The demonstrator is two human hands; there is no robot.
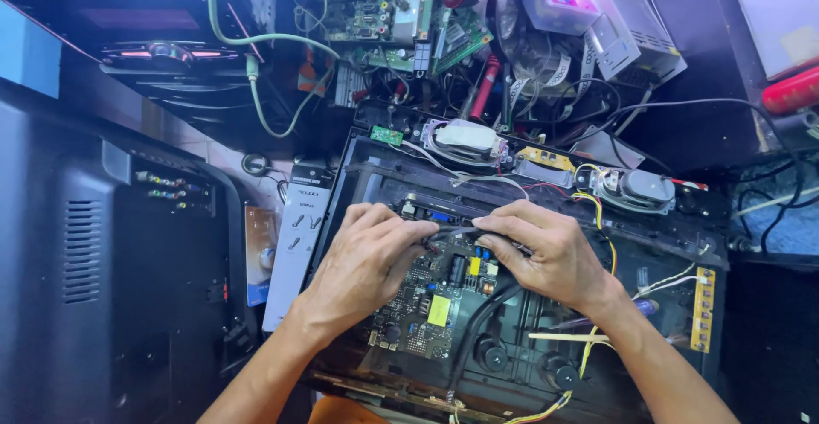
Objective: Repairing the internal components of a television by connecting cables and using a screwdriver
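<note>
Head view had my left hand (363, 262) and right hand (546, 253) both pinching a black cable (452, 233) over the board (431, 300). I judged it mid-connection; seating it next needed steady, careful pressure.

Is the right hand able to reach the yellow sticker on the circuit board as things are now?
Probably yes. The yellow sticker lies uncovered on the circuit board, just below the right hand. Only a thick black cable runs beside it, not over it. Both hands now pinch a cable above the board.
</note>
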